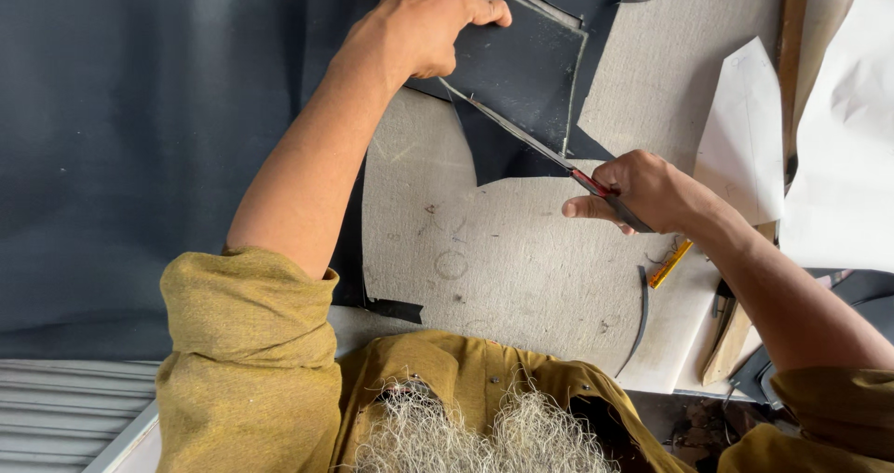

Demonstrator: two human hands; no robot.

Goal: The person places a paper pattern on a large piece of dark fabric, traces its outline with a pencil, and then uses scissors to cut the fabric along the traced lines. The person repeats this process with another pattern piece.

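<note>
My left hand [424, 21] presses down on a dark pattern piece [521, 59] lying on black sheet material at the top of the head view. My right hand [643, 192] grips a long thin knife [521, 136] with a red handle; its blade runs diagonally up-left along the lower edge of the pattern piece. A cut flap of the black material [494, 152] hangs below the blade on the grey felt-like work board [503, 250].
A large dark sheet [140, 156] covers the left side. White paper patterns [745, 138] and a bigger white sheet [838, 156] lie at the right. A small yellow tool [670, 263] and a thin black strip [643, 315] rest near my right wrist.
</note>
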